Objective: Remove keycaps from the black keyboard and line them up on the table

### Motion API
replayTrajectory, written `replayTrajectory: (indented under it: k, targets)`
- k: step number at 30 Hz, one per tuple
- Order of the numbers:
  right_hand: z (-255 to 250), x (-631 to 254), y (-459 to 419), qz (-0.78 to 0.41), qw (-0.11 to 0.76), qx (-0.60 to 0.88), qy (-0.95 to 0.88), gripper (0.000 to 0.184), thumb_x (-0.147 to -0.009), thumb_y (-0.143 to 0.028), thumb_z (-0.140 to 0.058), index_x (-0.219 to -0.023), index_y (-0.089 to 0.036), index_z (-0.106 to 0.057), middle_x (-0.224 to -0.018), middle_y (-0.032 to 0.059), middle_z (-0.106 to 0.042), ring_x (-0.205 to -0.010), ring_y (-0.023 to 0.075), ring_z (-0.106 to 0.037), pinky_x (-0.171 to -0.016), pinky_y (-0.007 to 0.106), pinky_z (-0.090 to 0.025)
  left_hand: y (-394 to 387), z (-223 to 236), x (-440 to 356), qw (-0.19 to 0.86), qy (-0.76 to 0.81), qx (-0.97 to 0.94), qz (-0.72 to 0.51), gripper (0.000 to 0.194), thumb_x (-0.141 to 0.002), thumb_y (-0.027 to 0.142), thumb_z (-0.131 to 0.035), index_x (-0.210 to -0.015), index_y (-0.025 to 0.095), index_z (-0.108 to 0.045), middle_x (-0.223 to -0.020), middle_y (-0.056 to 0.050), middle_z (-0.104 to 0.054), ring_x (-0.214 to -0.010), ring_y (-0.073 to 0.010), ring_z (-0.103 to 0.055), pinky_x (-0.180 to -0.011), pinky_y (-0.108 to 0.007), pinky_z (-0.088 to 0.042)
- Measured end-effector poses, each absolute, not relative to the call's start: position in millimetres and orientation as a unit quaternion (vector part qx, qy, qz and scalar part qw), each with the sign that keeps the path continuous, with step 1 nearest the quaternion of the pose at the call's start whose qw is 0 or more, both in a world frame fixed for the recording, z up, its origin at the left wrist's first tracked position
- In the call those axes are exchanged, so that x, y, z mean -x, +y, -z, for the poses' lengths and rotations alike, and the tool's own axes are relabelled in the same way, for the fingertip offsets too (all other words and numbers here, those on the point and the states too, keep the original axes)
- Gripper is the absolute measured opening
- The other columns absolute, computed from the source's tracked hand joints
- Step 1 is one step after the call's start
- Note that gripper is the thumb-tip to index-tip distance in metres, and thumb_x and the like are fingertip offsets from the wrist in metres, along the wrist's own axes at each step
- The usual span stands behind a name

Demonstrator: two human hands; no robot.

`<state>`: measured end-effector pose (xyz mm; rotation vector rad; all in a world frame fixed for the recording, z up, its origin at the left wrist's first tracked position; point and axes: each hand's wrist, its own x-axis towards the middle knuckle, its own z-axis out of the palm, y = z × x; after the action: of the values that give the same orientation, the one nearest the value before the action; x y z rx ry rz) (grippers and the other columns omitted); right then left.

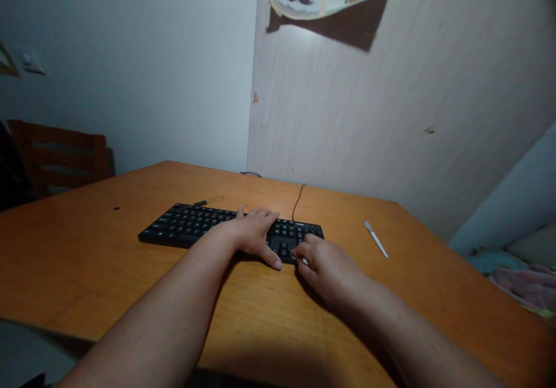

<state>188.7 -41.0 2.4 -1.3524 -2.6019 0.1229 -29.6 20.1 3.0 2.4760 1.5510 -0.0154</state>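
A black keyboard [191, 221] lies on the wooden table in front of me. My left hand [254, 234] rests across its middle, fingers spread toward the back edge and thumb at the front edge. At the right front part of the keyboard, my right hand [319, 263] is closed in a pinch. A small pale tip shows between its fingers; what it belongs to is hidden. Just behind the keyboard lies a small black-handled tool with thin wire loops [200, 203], which looks like a keycap puller. Farther right is a slim white brush-like tool [376, 239].
The wooden table [269, 313] meets the wall at the back. A thin cable [298, 201] runs behind the keyboard. One small black piece [116, 208] lies at the left. A wooden chair [61, 153] stands beyond the left edge, and folded cloth [525, 284] is at the right.
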Motion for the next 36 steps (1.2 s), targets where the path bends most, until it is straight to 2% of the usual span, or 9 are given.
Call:
replayTrajectory:
  k: [6,11,18,22,26,30,36]
  targets:
    - [-3,-189,-41,-0.038,0.103,0.457,-0.883,0.018,-0.085,-0.022,-0.049,-0.086,-0.020,-0.067,-0.086,0.0052,-0.058,-0.072,0.0149,-0.052,-0.061,0.026,-0.033,21,-4,32,0.092,0.539,-0.837,0.006,0.125,-0.045,0.079,-0.064,-0.149,0.027,-0.019,-0.152,-0.016,-0.029,-0.138,-0.0393,-0.022,-0.110,-0.062,-0.004]
    - [-8,-194,-41,-0.051,0.108,0.451,-0.884,0.019,-0.083,-0.019,-0.051,-0.085,-0.020,-0.069,-0.087,0.0058,-0.060,-0.071,0.0149,-0.052,-0.062,0.026,-0.034,18,-4,27,0.088,0.527,-0.845,-0.009,0.126,-0.044,0.081,-0.064,-0.149,0.028,-0.019,-0.151,-0.016,-0.030,-0.138,-0.0386,-0.025,-0.110,-0.060,-0.005]
    - [-17,-219,-31,-0.073,0.097,0.488,-0.864,0.018,-0.074,-0.014,-0.055,-0.081,-0.019,-0.071,-0.087,0.0070,-0.064,-0.073,0.0167,-0.055,-0.064,0.026,-0.036,13,2,-10,0.070,0.494,-0.865,-0.045,0.115,-0.055,0.078,-0.061,-0.148,0.028,-0.017,-0.151,-0.014,-0.030,-0.138,-0.0378,-0.024,-0.110,-0.061,0.000]
    - [-17,-230,-25,-0.089,0.106,0.496,-0.857,0.020,-0.070,-0.011,-0.056,-0.079,-0.020,-0.072,-0.087,0.0065,-0.066,-0.077,0.0177,-0.057,-0.066,0.026,-0.037,9,3,-24,0.051,0.485,-0.871,-0.065,0.117,-0.055,0.083,-0.056,-0.149,0.025,-0.016,-0.149,-0.014,-0.034,-0.136,-0.0380,-0.026,-0.110,-0.061,0.002]
    - [-19,-236,-29,-0.113,0.097,0.494,-0.857,0.019,-0.068,-0.008,-0.058,-0.074,-0.021,-0.071,-0.079,0.0048,-0.067,-0.071,0.0170,-0.057,-0.065,0.026,-0.037,7,4,-23,0.048,0.481,-0.872,-0.082,0.117,-0.055,0.086,-0.053,-0.149,0.025,-0.019,-0.149,-0.014,-0.036,-0.136,-0.0384,-0.027,-0.110,-0.061,0.005]
    - [-22,-240,-33,-0.127,0.084,0.484,-0.862,0.018,-0.069,-0.009,-0.058,-0.072,-0.021,-0.071,-0.076,0.0041,-0.067,-0.071,0.0169,-0.057,-0.065,0.026,-0.038,8,6,-19,0.052,0.475,-0.874,-0.085,0.121,-0.051,0.089,-0.050,-0.149,0.024,-0.019,-0.150,-0.015,-0.033,-0.137,-0.0374,-0.026,-0.110,-0.061,0.008]
    - [-19,-230,-27,-0.103,0.137,0.478,-0.862,0.022,-0.078,-0.015,-0.054,-0.088,-0.019,-0.073,-0.092,0.0069,-0.066,-0.081,0.0176,-0.058,-0.070,0.026,-0.040,6,7,-14,0.051,0.466,-0.880,-0.079,0.117,-0.055,0.087,-0.050,-0.149,0.025,-0.017,-0.154,-0.012,-0.027,-0.139,-0.0368,-0.023,-0.110,-0.060,0.007]
